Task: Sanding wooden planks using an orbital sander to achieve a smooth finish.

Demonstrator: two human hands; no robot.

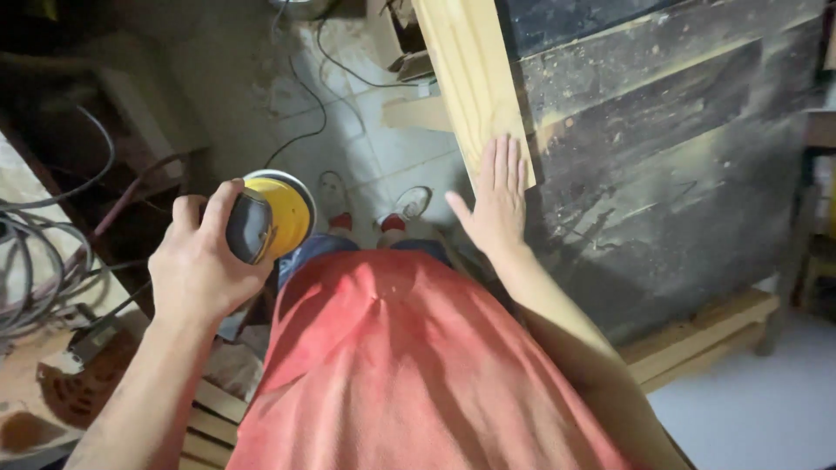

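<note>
While the left hand (pixel 205 265) at centre left wraps its fingers around a yellow and black sander (pixel 272 218), holding it off the work with the pad turned toward the floor, the right hand (pixel 498 202) lies open and flat, fingers together, on the pale plank (pixel 466 78) that runs up the middle of the frame. Right of that plank sit dark, scuffed boards (pixel 670 139), dusted with light powder. Below the hands are a red shirt (pixel 409 365) and shoes (pixel 370 204) on a tiled floor (pixel 383 148); cables (pixel 43 252) loop at far left. It looks like a pause between passes, the palm feeling the surface. Going on would call for bringing the sander across to the wood and setting its pad flat.
</note>
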